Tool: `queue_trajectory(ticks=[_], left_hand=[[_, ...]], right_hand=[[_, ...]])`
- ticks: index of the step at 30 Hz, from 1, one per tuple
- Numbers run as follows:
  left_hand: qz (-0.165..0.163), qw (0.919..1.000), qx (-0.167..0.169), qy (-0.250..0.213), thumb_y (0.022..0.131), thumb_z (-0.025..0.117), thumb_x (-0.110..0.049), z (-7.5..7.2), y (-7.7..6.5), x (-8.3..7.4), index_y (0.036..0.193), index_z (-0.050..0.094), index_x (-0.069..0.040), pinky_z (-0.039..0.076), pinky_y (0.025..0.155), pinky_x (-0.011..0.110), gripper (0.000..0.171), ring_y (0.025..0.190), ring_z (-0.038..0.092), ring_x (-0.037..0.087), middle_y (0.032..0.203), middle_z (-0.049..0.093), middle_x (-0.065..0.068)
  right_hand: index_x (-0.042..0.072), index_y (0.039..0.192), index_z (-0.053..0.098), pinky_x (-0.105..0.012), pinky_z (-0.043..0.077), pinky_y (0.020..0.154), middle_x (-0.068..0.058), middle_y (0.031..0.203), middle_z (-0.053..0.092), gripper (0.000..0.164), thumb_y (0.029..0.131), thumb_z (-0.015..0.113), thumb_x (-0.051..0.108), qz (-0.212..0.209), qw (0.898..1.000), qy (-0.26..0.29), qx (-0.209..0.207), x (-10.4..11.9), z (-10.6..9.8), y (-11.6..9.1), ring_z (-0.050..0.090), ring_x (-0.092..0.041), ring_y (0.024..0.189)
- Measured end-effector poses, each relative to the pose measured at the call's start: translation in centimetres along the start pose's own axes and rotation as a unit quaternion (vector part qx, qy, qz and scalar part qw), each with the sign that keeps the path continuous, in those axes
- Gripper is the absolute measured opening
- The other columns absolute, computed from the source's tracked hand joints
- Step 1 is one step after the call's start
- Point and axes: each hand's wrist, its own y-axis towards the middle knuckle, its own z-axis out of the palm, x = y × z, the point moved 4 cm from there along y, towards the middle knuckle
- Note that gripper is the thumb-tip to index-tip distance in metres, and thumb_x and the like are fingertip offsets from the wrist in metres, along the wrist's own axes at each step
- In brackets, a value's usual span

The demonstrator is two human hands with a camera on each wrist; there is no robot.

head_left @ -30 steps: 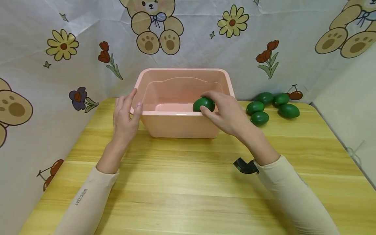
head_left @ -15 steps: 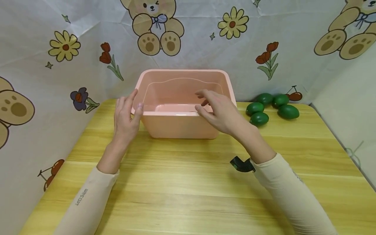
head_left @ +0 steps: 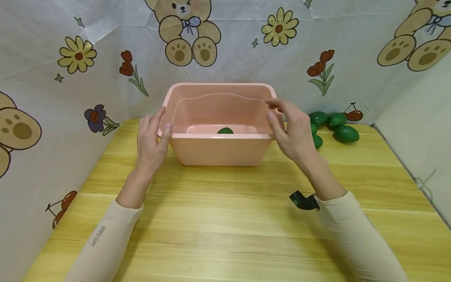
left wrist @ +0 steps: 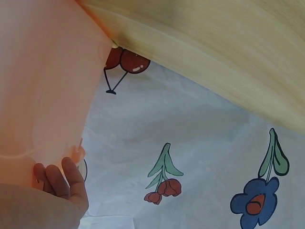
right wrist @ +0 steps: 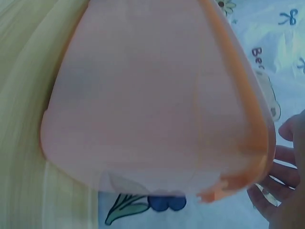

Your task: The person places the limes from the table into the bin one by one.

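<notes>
A pink plastic bin point(head_left: 215, 150) stands on the table near the back cloth. My left hand point(head_left: 151, 141) holds its left rim by the front corner, thumb over the inside and fingers along the outside. Inside the bin, the top of one dark green lime point(head_left: 225, 131) shows above the front rim, its lower part hidden. My right hand point(head_left: 290, 127) is over the right rim with fingers loosely bent and nothing between them. In the right wrist view, the fingers point(right wrist: 279, 183) appear beside the bin's rim. Several more limes point(head_left: 346, 134) lie to the right, partly covered by this hand.
The wooden table point(head_left: 211, 219) reaches toward me in front of the bin. A white cloth point(head_left: 239, 74) printed with bears and flowers hangs behind and at the left. A black curved piece point(head_left: 304, 201) sticks out at my right cuff.
My right hand has let go of a lime inside the bin and moved right to the bin's right rim. The left hand has stayed where it was.
</notes>
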Motion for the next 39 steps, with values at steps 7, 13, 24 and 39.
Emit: queue_trajectory(ticks=[7, 13, 24, 39], left_hand=[[0.001, 1.0, -0.004, -0.001, 0.101, 0.049, -0.041, -0.1, 0.0, 0.0, 0.153, 0.054, -0.003, 0.031, 0.081, 0.035, 0.064, 0.102, 0.045, 0.038, 0.116, 0.059, 0.026], [0.006, 1.0, -0.007, -0.002, 0.101, 0.049, -0.04, -0.1, 0.0, 0.0, 0.152, 0.055, -0.002, 0.031, 0.08, 0.035, 0.064, 0.101, 0.045, 0.039, 0.115, 0.059, 0.027], [0.006, 0.9999, -0.012, -0.001, 0.101, 0.049, -0.04, 0.0, -0.1, -0.1, 0.152, 0.055, -0.003, 0.033, 0.081, 0.036, 0.063, 0.102, 0.047, 0.039, 0.116, 0.06, 0.027], [-0.016, 0.9995, -0.025, -0.013, 0.103, 0.049, -0.041, 0.3, -0.3, 0.1, 0.153, 0.056, -0.009, 0.045, 0.115, 0.056, 0.06, 0.139, 0.058, 0.034, 0.151, 0.061, 0.012]], right_hand=[[0.0, 0.132, 0.067, -0.057, 0.053, 0.104, -0.019, 0.126, 0.072, 0.03, 0.104, 0.06, 0.011, 0.058, 0.998, -0.025, -0.025, -4.0, -1.6, -1.5, 0.067, -0.036, 0.118], [-0.001, 0.135, 0.064, -0.063, 0.043, 0.107, -0.025, 0.129, 0.068, 0.039, 0.098, 0.067, 0.013, 0.142, 0.988, -0.062, -0.001, -7.8, -2.3, -3.3, 0.06, -0.044, 0.122], [-0.01, 0.14, 0.055, -0.071, 0.031, 0.113, -0.039, 0.139, 0.054, 0.055, 0.097, 0.068, 0.022, 0.253, 0.96, -0.098, 0.073, -13.2, -3.2, -6.8, 0.045, -0.058, 0.133], [-0.014, 0.148, 0.043, -0.073, 0.033, 0.114, -0.042, 0.147, 0.047, 0.075, 0.094, 0.077, 0.025, 0.291, 0.93, -0.108, 0.197, -15.4, -2.9, -8.8, 0.042, -0.06, 0.136]])
